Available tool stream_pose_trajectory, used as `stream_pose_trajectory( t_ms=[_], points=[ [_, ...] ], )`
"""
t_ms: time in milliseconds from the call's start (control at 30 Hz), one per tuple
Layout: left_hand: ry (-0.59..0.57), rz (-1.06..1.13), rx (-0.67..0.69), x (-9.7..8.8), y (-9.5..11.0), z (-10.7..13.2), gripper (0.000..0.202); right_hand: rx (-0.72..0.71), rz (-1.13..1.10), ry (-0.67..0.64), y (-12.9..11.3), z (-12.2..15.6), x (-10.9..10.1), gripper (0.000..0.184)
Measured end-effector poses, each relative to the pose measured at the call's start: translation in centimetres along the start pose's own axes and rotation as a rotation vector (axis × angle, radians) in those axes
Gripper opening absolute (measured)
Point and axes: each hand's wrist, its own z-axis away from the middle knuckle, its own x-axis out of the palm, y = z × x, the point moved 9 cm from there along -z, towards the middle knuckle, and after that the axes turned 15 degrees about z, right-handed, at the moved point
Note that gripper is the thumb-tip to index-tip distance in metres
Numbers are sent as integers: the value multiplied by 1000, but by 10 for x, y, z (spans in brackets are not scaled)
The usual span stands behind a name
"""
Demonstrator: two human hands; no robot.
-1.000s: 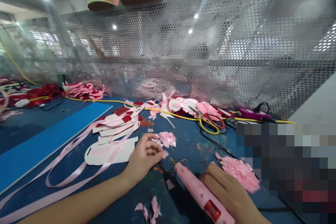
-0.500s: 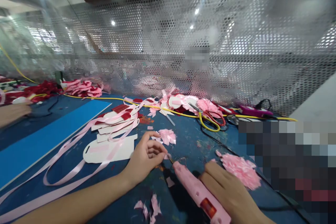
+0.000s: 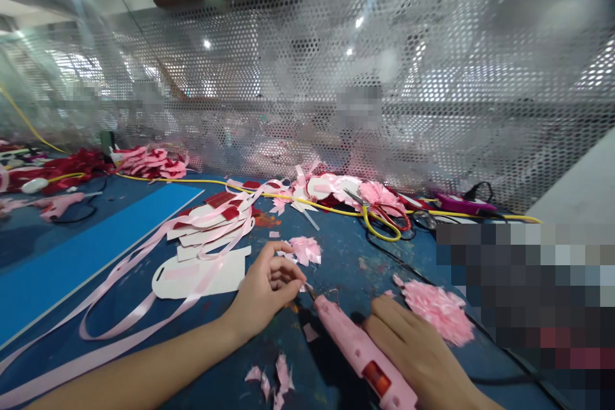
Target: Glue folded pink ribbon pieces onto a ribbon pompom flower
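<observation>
My right hand (image 3: 408, 339) is wrapped round a pink hot glue gun (image 3: 353, 339), which has a red switch on its side. Its nozzle points up and left, right at the fingertips of my left hand (image 3: 269, 285). Thumb and forefinger of that hand are pinched on a small pale pink ribbon piece (image 3: 302, 287), mostly covered by the fingers. Just beyond lies a small pink ribbon flower (image 3: 306, 250). A fuller pink ribbon flower (image 3: 437, 309) rests to the right of my right hand. Pink scraps (image 3: 283, 375) lie close to me.
White card shapes (image 3: 206, 272) and long pink ribbon (image 3: 134, 262) lie left. Scissors with yellow handles (image 3: 382, 224) sit behind, near a yellow cable (image 3: 331, 208) along the perforated metal screen (image 3: 288, 90). A blue board (image 3: 96, 250) and another pink glue gun (image 3: 60, 205) are far left.
Another person's hand at the far left has gone from view, and a pink glue gun shows there. My glue gun has shifted very slightly left; my left hand has barely moved.
</observation>
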Motion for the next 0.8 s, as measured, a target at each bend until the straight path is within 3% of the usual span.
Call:
stream_pose_trajectory(
  t_ms=[333, 567, 633, 700, 800],
  points=[
    [29, 3, 17, -3, 0, 1, 33, 7, 5, 6, -2, -3, -2, 26],
    [183, 65, 66, -23, 1, -4, 36, 53, 15, -66, 3, 3, 8, 23],
    [203, 90, 60, -25, -1, -5, 37, 195, -156, -116, 18, 4, 12, 18],
    [209, 104, 65, -27, -2, -5, 39, 481, -526, -168, 43, 9, 21, 15],
    [205, 104, 77, -27, -3, -5, 41, 860, -960, -208, 68, 21, 31, 24]
  ],
)
